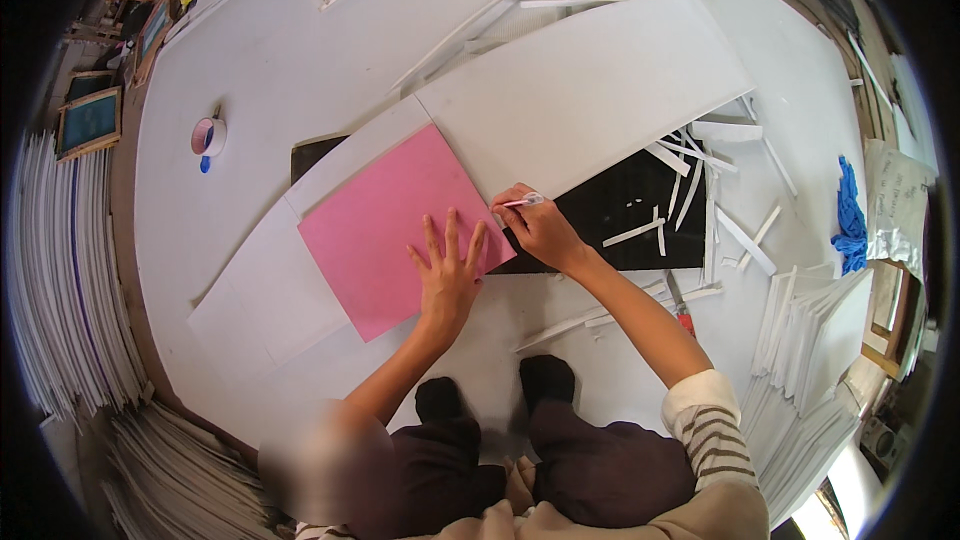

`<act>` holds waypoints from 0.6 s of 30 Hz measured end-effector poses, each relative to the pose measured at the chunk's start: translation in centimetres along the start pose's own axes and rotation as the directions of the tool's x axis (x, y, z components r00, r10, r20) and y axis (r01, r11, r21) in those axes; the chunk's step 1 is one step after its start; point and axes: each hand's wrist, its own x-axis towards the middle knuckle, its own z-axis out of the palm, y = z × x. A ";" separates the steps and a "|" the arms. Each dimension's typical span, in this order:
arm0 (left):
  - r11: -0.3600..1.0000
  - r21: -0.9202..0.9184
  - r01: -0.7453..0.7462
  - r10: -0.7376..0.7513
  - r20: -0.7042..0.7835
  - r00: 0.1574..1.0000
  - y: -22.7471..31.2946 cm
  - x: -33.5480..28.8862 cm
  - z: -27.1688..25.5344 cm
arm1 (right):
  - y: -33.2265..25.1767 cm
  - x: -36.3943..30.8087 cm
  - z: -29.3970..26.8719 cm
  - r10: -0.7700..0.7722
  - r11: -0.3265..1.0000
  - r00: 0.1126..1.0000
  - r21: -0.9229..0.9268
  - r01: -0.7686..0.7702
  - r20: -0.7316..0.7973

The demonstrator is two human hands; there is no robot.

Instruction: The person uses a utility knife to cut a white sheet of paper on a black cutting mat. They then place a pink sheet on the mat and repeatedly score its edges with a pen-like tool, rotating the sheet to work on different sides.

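A square pink sheet (390,230) lies aslant on a long white board (590,90). My left hand (450,275) rests on the pink sheet's lower right part, its fingers spread and pressing flat. At the sheet's right edge, my right hand (540,230) is closed around a slim pen (526,200), which has a whitish barrel. The pen's tip is hard to make out beside the fingers. Beneath the white board, a black mat (600,225) shows to the right of my right hand.
White offcut strips (690,175) litter the mat's right side, and more lie near my feet beside a red-handled knife (684,318). A tape roll (208,137) stands at left. Crumpled blue material (849,220) lies at right. Stacked white sheets (75,280) line the left; others (805,340) lean at right.
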 end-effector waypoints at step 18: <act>0.877 -0.475 0.075 -0.220 -0.258 0.941 -4.9 -3.9 2.8 | -0.7 -1.5 -0.8 0.065 0.997 0.989 0.043 -0.059 -0.135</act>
